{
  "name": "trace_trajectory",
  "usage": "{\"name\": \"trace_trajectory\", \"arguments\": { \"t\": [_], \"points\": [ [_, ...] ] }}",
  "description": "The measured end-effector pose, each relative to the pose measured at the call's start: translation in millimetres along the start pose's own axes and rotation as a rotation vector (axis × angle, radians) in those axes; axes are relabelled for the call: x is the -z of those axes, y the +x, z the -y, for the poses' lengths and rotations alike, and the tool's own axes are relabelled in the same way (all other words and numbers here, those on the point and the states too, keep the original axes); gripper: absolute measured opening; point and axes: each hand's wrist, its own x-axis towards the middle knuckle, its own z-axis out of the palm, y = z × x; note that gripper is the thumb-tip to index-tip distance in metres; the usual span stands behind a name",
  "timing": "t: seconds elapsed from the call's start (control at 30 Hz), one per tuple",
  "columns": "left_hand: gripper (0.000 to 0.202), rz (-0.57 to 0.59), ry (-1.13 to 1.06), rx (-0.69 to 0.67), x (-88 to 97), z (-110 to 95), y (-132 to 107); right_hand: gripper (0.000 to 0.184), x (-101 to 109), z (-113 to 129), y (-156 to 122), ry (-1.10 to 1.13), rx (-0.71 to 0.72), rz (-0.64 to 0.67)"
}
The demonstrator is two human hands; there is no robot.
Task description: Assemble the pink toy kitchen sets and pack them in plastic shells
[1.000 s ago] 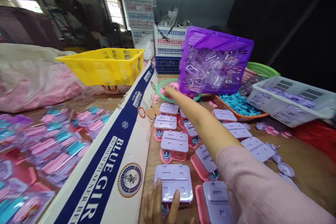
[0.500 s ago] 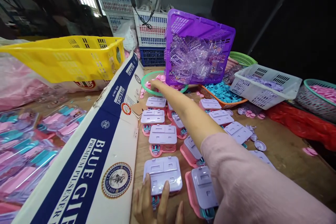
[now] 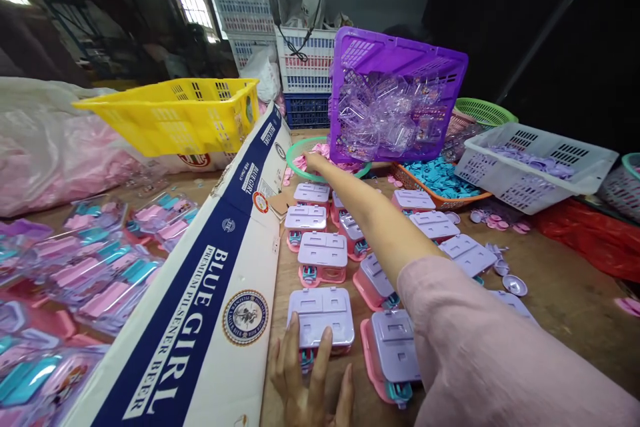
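Note:
My right hand (image 3: 316, 163) is stretched far forward into a green bowl (image 3: 299, 151) of small pink pieces at the back of the table; its fingers are bunched among the pieces, and what they hold is hidden. My left hand (image 3: 306, 380) lies flat at the near edge, fingers spread on the front of the nearest lilac and pink toy case (image 3: 321, 315). Several more such cases (image 3: 323, 257) lie in rows on the wooden table (image 3: 560, 307) under my outstretched arm.
A tilted purple basket (image 3: 400, 67) of clear plastic shells leans above the bowl. A yellow basket (image 3: 175, 113) and a "Blue Girl" cardboard box (image 3: 200, 307) stand left, with packed toys (image 3: 90, 267) beyond. An orange tray of blue pieces (image 3: 440, 180) and a white basket (image 3: 540, 163) sit right.
The view shifted slightly. My right hand stays reaching in the green bowl, and my left hand stays on the nearest case.

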Motion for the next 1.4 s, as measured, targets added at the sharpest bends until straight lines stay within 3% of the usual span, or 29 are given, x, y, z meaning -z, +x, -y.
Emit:
{"name": "trace_trajectory", "arguments": {
  "t": [0.27, 0.43, 0.57, 0.77, 0.93, 1.07, 1.17, 1.33, 1.4],
  "points": [
    [0.09, 0.043, 0.013, 0.015, 4.3, -0.4, -2.2, 0.067, -5.8, -15.1, -3.9, -0.064, -0.003, -0.036],
    [0.085, 0.088, 0.049, 0.024, 10.3, -3.7, -0.6, 0.049, -12.8, -13.3, -15.1, -0.047, 0.017, -0.095],
    [0.082, 0.092, 0.093, -0.006, 11.6, -3.0, 0.4, 0.052, -11.6, -10.9, -21.9, -0.02, 0.04, -0.148],
    [0.082, 0.083, 0.113, 0.003, 10.4, -3.0, 1.4, 0.051, 1.3, -1.3, -31.9, -0.002, 0.086, -0.225],
    [0.08, 0.102, 0.168, 0.001, 11.4, -5.2, 4.7, 0.045, 32.6, 3.1, -55.0, 0.047, 0.142, -0.313],
    [0.073, 0.112, 0.162, -0.009, 13.0, -7.1, 7.4, 0.036, 60.5, -21.8, -103.0, 0.186, 0.273, -0.314],
    [0.068, 0.037, 0.132, -0.014, 18.5, -12.5, 11.9, 0.03, 69.2, -55.1, -161.1, 0.526, 0.295, -0.126],
    [0.047, -0.181, 0.026, 0.039, 27.4, -47.3, 53.7, 0.03, 54.3, -98.0, -266.6, 0.987, 0.184, 0.214],
    [0.028, -0.174, -0.155, 0.127, 22.6, -69.3, 84.4, 0.034, 41.9, -104.1, -298.2, 1.094, 0.127, 0.298]
  ]
}}
